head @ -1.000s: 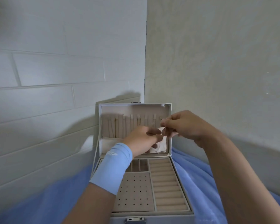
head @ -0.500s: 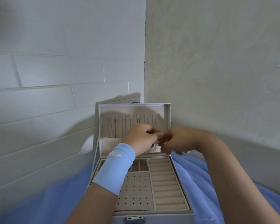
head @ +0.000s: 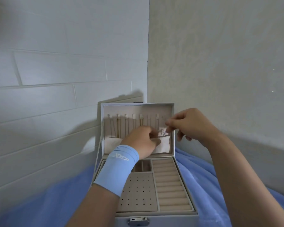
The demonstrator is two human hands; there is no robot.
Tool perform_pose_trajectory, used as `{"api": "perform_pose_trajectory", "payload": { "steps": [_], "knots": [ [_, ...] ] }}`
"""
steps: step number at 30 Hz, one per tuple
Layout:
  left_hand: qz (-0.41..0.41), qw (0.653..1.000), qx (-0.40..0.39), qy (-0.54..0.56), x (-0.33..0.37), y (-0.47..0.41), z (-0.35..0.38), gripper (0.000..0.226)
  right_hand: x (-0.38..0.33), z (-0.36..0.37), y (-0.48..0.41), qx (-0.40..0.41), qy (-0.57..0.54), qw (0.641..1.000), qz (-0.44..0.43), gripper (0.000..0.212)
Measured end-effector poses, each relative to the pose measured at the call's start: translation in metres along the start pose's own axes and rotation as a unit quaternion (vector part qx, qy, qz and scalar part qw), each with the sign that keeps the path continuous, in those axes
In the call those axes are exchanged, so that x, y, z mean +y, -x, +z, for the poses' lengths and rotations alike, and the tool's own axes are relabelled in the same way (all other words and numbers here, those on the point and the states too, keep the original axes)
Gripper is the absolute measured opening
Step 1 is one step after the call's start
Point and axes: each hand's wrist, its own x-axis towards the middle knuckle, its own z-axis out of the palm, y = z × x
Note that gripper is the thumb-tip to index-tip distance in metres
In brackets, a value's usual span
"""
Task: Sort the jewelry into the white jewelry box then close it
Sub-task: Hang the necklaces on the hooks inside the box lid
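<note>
Pinching a thin necklace (head: 163,131) between thumb and finger, the right hand (head: 189,126) holds it just in front of the open lid (head: 129,110). The left hand (head: 140,142) curls its fingers by the lower end; whether it grips, I cannot tell. The white box (head: 154,215) sits on blue cloth (head: 203,181) between two walls (head: 72,63).

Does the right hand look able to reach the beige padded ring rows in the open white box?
Probably yes: the beige padded ring rows lie uncovered below the right hand, though it pinches a small shiny piece; the left forearm crosses only the left side.
</note>
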Motion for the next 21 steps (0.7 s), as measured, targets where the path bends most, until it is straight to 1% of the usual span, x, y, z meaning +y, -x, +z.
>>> {"api": "perform_pose_trajectory", "payload": {
  "steps": [3, 6, 8, 11, 13, 16, 19, 21],
  "knots": [
    [-0.001, 0.997, -0.014, -0.082, 0.003, 0.001, 0.001, 0.035, 0.001, 0.004, -0.003, 0.056, -0.016, 0.998, -0.017, 0.020],
    [0.008, 0.985, -0.023, -0.172, 0.006, 0.002, 0.003, 0.039, 0.004, 0.011, -0.004, 0.075, 0.007, 0.997, -0.025, 0.018],
    [0.007, 0.981, -0.026, -0.194, 0.006, 0.002, 0.005, 0.039, 0.006, 0.014, -0.004, 0.081, 0.012, 0.996, -0.029, 0.014],
    [0.007, 0.984, -0.018, -0.176, 0.005, 0.001, 0.004, 0.035, 0.007, 0.018, -0.005, 0.081, 0.034, 0.995, -0.045, 0.011],
    [0.007, 0.988, -0.013, -0.156, 0.004, 0.000, 0.002, 0.032, 0.009, 0.020, -0.007, 0.071, 0.076, 0.993, -0.052, 0.011],
    [0.004, 0.992, -0.013, -0.129, 0.002, -0.001, 0.001, 0.030, 0.010, 0.021, -0.007, 0.045, 0.160, 0.984, -0.059, 0.021],
    [0.001, 0.992, -0.012, -0.123, 0.000, -0.002, 0.002, 0.032, 0.005, 0.021, -0.007, 0.035, 0.203, 0.975, -0.078, 0.025],
    [-0.001, 0.993, -0.010, -0.115, -0.001, -0.002, 0.002, 0.033, 0.004, 0.022, -0.007, -0.001, 0.248, 0.965, -0.079, 0.029]
  ]
}}
